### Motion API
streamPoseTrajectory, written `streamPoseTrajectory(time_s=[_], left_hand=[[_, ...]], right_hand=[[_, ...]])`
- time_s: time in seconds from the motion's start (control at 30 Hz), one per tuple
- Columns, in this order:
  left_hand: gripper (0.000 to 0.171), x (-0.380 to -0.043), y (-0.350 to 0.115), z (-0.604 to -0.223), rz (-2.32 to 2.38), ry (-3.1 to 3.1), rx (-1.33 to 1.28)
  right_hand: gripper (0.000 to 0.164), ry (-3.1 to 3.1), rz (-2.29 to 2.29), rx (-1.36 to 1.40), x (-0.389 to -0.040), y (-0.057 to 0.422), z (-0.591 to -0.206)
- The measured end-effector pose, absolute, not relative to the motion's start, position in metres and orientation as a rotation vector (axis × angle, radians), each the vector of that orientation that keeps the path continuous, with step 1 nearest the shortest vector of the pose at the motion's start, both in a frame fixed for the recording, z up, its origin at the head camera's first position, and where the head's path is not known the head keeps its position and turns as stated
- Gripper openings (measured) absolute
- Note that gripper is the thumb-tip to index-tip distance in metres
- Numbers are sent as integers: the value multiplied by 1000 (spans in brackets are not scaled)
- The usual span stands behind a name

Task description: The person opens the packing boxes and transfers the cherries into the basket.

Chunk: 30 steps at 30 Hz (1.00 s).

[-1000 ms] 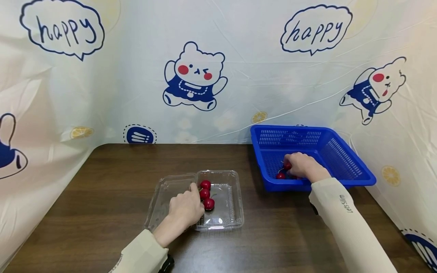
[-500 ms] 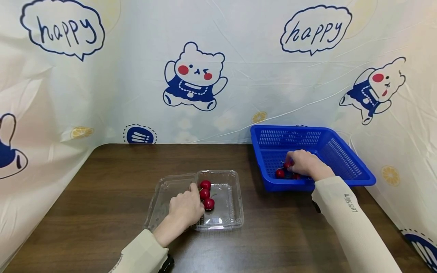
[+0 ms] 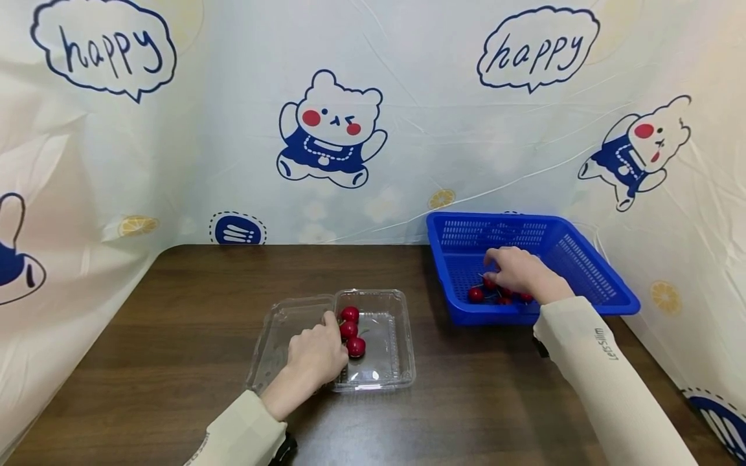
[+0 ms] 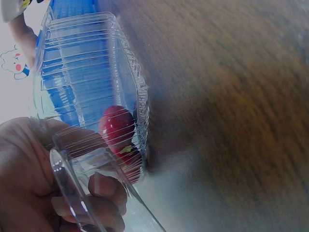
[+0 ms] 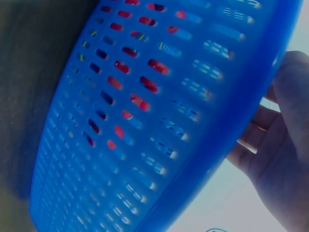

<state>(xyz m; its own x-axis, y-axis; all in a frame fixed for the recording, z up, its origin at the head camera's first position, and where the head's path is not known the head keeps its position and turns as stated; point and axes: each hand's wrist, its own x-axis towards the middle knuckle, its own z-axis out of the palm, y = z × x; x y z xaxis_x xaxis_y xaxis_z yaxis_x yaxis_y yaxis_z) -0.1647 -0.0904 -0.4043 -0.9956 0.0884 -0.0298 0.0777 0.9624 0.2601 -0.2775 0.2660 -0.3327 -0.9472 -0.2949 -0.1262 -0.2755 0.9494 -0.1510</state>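
Observation:
My left hand (image 3: 317, 355) grips a clear plastic clamshell box (image 3: 384, 372) at the fold between its lid and base. Its fingers curl round the plastic edge in the left wrist view. Three red cherries (image 3: 356, 347) lie along the left side of the base, beside those fingers. My right hand (image 3: 519, 270) hovers inside the blue basket (image 3: 466, 316), just over several cherries (image 3: 475, 295). Thumb and index finger stand apart there, and I see no cherry lifted between them. In the right wrist view, the basket wall hides the fingertips; red cherries show through its slots.
Both containers stand on a brown wooden table (image 3: 192, 362), the basket at the back right. Behind the table hangs a pale printed cloth (image 3: 408, 129). The open lid (image 3: 280, 330) lies flat to the left of the box base.
My right hand has risen slightly and moved a little right, its fingers spreading. More cherries show beneath it. My left hand and the three cherries in the box stay put.

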Motion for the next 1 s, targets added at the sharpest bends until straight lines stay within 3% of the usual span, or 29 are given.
streamPoseTrajectory(time_s=[1.0], left_hand=[[31, -166, -90, -405, 406, 3076, 121]], right_hand=[[38, 3044, -264, -626, -277, 229, -323]])
